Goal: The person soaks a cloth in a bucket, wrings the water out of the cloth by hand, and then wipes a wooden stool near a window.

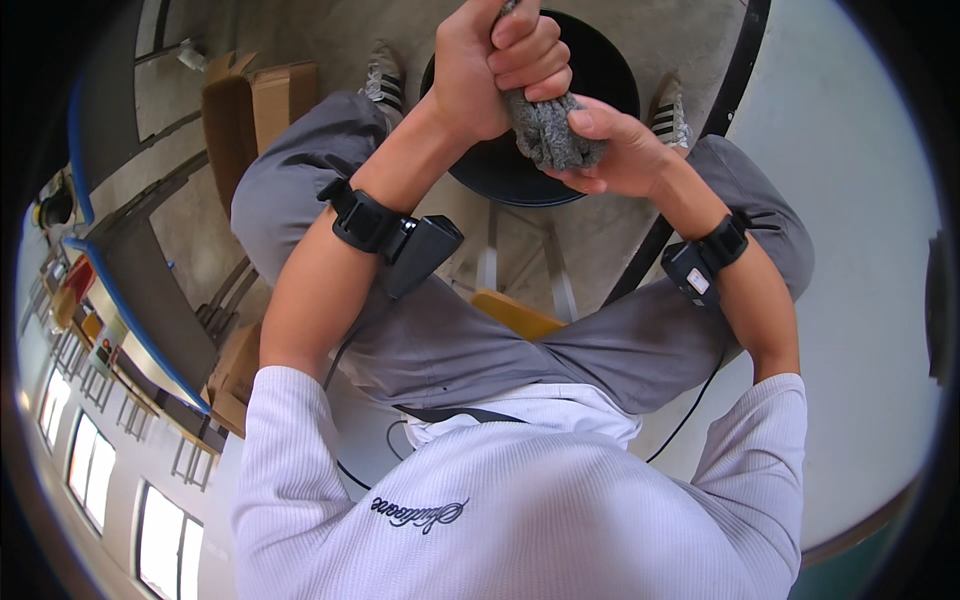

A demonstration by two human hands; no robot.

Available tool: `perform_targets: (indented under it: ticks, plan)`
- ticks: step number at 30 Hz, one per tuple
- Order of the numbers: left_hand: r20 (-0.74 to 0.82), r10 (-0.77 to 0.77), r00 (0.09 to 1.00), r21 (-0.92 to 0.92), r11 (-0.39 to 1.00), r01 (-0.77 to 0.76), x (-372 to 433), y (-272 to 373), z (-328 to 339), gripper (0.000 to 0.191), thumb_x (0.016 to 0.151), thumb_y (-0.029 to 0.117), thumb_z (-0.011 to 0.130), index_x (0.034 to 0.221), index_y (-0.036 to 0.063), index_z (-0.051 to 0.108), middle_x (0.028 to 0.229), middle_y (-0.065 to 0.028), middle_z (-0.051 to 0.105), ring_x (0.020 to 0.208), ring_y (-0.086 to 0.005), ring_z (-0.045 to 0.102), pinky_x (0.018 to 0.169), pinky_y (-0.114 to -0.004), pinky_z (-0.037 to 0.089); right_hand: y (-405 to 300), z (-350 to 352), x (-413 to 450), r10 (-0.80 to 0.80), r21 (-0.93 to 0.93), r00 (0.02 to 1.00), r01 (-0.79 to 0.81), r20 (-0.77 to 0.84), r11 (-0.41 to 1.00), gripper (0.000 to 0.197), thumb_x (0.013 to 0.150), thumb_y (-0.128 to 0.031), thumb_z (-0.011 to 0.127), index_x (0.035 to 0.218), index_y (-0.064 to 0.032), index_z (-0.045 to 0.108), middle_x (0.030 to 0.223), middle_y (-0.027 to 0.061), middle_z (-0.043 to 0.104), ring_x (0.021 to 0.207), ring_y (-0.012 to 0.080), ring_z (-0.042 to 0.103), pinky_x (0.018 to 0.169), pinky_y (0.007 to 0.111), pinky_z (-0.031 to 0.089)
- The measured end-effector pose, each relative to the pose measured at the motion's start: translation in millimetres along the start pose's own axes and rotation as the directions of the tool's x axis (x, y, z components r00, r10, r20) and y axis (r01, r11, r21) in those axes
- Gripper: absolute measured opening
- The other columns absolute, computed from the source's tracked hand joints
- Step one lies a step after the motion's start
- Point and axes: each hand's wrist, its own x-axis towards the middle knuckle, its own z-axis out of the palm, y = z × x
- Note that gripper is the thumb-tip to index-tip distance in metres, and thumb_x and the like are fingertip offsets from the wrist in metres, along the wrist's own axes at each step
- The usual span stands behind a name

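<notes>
Above a round black basin (495, 176), a bunched grey cloth (553, 135) hangs between my two hands. My left hand (517, 56) is wrapped tightly around its upper part, and a small end of the cloth sticks out over the fist. At the lower end, my right hand (626, 146) grips the bulging folds with the thumb on the near side. Part of the basin's inside is hidden behind my hands and the cloth, so I cannot tell what it holds.
A pale tabletop (840, 300) lies along my right side. Cardboard boxes (285, 97) stand on the floor to the left, near blue-edged tables (142, 330). Between my legs are a yellow board edge (517, 313) and metal legs (559, 270). Both forearms carry strapped black devices (424, 255).
</notes>
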Motion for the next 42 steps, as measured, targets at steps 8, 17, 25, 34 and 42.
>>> perform_targets:
  ticks: [8, 17, 25, 34, 42]
  plan:
    - [-0.321, -0.078, 0.944, 0.482, 0.845, 0.233, -9, -19, 1, 0.051, 0.098, 0.04, 0.045, 0.057, 0.0123, 0.032, 0.046, 0.0019, 0.031, 0.038, -0.0101, 0.03, 0.039, -0.025, 0.026, 11, 16, 12, 0.212, -0.197, 0.949, -0.26, -0.234, 0.945, 0.022, 0.08, -0.024, 0.067, 0.088, -0.0054, 0.058, 0.055, -0.0065, 0.035, 0.047, 0.0061, 0.033, 0.04, 0.022, 0.02]
    - [-0.693, 0.167, 0.701, 0.387, 0.907, 0.167, -6, -34, -10, 0.052, 0.097, 0.047, 0.045, 0.059, 0.0138, 0.034, 0.047, 0.001, 0.031, 0.037, -0.012, 0.029, 0.036, -0.028, 0.027, 12, 37, 23, -0.291, -0.883, 0.84, -0.392, -0.459, 0.259, 0.039, 0.08, -0.034, 0.059, 0.077, 0.0047, 0.063, 0.068, 0.0219, 0.062, 0.069, 0.0324, 0.063, 0.066, 0.038, 0.049]
    - [-0.516, 0.032, 0.856, 0.207, 0.974, 0.089, -4, -24, -15, 0.042, 0.098, 0.047, 0.042, 0.075, 0.0124, 0.044, 0.048, 0.0026, 0.029, 0.038, -0.01, 0.03, 0.038, -0.027, 0.031, 17, 22, 14, -0.458, -0.934, 0.817, -0.271, -0.35, 0.232, 0.047, 0.081, -0.029, 0.061, 0.11, 0.0079, 0.055, 0.081, 0.0244, 0.065, 0.075, 0.0329, 0.067, 0.067, 0.038, 0.053]
    - [-0.554, 0.159, 0.817, 0.311, 0.95, 0.026, 7, -26, -1, 0.032, 0.099, 0.038, 0.046, 0.095, 0.007, 0.053, 0.061, -0.0003, 0.051, 0.041, -0.0084, 0.042, 0.039, -0.023, 0.035, -7, 29, 5, -0.041, -0.361, 0.919, -0.112, -0.391, 0.926, 0.019, 0.082, -0.011, 0.065, 0.096, 0.0001, 0.058, 0.084, 0.0045, 0.064, 0.058, 0.0077, 0.056, 0.047, 0.021, 0.038]
    - [-0.489, 0.049, 0.871, 0.33, 0.935, 0.133, 1, -22, -1, 0.045, 0.098, 0.048, 0.043, 0.074, 0.0089, 0.048, 0.046, -0.0006, 0.04, 0.031, -0.0114, 0.031, 0.031, -0.025, 0.027, 14, 25, 17, -0.379, -0.808, 0.863, -0.055, -0.334, 0.587, 0.028, 0.077, -0.021, 0.072, 0.094, 0.0, 0.063, 0.084, 0.0102, 0.067, 0.076, 0.0214, 0.061, 0.073, 0.032, 0.047]
